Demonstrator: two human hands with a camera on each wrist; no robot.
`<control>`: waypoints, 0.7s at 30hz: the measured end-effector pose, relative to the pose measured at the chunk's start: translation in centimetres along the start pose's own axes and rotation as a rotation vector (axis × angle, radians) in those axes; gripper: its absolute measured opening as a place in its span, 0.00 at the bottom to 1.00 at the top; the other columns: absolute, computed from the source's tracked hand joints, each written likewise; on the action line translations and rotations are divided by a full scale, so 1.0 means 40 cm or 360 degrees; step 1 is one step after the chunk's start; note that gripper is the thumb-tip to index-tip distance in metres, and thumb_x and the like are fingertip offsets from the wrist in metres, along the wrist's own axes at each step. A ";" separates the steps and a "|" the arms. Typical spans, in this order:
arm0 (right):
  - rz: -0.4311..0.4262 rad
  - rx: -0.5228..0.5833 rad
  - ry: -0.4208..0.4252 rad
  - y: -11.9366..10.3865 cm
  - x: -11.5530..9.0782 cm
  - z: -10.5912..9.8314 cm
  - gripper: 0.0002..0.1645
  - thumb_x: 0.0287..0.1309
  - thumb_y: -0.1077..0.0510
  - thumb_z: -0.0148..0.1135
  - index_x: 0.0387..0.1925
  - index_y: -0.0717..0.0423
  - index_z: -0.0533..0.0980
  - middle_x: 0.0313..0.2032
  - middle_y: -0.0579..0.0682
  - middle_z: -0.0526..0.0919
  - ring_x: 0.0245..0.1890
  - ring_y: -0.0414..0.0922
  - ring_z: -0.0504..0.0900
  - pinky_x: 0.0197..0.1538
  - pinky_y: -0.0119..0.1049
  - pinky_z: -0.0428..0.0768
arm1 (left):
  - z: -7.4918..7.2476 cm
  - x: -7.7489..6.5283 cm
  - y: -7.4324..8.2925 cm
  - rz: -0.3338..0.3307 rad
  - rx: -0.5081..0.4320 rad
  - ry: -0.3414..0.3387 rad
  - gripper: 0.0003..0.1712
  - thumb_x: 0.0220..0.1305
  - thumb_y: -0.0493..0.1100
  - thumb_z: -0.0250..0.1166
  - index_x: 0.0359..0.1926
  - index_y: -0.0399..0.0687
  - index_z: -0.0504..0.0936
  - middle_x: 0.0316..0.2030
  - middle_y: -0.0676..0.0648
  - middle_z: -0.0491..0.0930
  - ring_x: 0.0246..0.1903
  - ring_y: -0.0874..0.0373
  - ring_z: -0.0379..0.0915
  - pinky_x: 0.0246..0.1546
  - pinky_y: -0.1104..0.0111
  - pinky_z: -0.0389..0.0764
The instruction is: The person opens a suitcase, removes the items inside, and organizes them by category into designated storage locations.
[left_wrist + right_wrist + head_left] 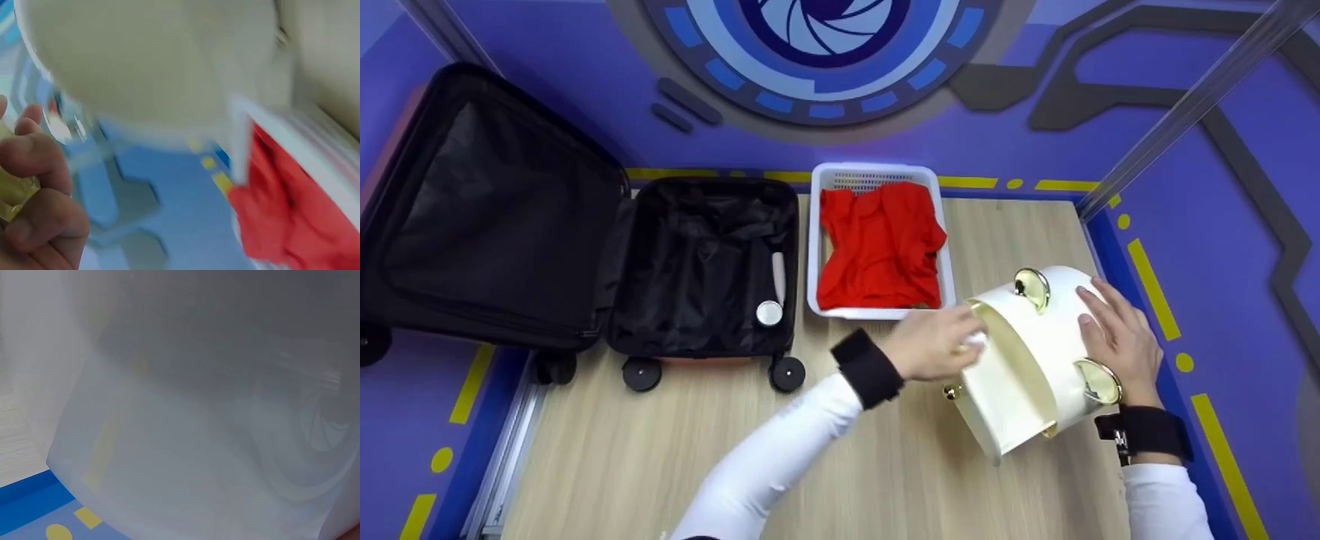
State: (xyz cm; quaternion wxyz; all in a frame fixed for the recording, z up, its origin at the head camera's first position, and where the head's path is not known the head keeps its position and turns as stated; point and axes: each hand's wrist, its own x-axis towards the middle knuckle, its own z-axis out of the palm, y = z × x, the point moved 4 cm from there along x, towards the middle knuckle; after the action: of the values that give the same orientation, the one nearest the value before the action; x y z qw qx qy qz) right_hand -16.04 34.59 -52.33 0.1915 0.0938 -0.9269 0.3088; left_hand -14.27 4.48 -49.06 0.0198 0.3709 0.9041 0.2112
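Note:
My left hand (934,343) is at the mouth of a white rounded box (1069,322) with gold-rimmed fittings. Its curled fingers hold a small see-through, pale-yellow item (16,191), whose kind is partly hidden; a white end of it shows in the head view. My right hand (1123,337) rests on the box's curved outer side, fingers spread. The box's pale inner wall and a flat white panel face left, and a small gold knob (952,391) sits near the panel's edge. The glossy white surface fills most of the right wrist view.
An open black suitcase (701,345) stands at the left, with a pink-handled thing (778,277) with a round white end lying inside. Beside it, a white plastic basket (814,255) holds red cloth (881,247). Purple walls (885,154) border the wooden table (870,465).

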 end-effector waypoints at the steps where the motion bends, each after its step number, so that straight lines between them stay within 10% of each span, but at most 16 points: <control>1: -0.0006 -0.0002 0.0005 0.000 0.000 -0.001 0.25 0.68 0.54 0.59 0.65 0.47 0.80 0.71 0.50 0.74 0.57 0.66 0.75 0.41 0.50 0.66 | 0.011 0.011 0.026 0.0041 0.0048 -0.0005 0.15 0.75 0.55 0.55 0.54 0.60 0.83 0.47 0.55 0.79 0.35 0.63 0.77 0.29 0.69 0.75; 7: 0.0024 -0.0009 -0.0001 -0.001 0.001 -0.002 0.25 0.68 0.53 0.60 0.65 0.46 0.80 0.72 0.49 0.74 0.57 0.64 0.75 0.39 0.48 0.65 | 0.077 0.059 0.121 0.0120 0.0254 -0.0044 0.12 0.68 0.56 0.59 0.49 0.65 0.83 0.40 0.56 0.74 0.30 0.65 0.74 0.22 0.68 0.69; 21: 0.0013 -0.0014 0.0021 0.005 0.000 -0.002 0.25 0.68 0.53 0.60 0.65 0.45 0.81 0.71 0.47 0.75 0.58 0.63 0.76 0.39 0.48 0.66 | 0.143 0.098 0.134 -0.0318 0.0259 -0.0575 0.02 0.57 0.49 0.68 0.32 0.66 0.85 0.39 0.60 0.83 0.39 0.61 0.80 0.35 0.61 0.77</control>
State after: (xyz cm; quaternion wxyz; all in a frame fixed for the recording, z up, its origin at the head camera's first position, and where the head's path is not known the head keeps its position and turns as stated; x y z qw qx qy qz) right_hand -16.07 34.82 -52.37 0.1968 0.0871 -0.9273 0.3061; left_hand -12.43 12.65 -51.66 0.1724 0.3116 0.9322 0.0646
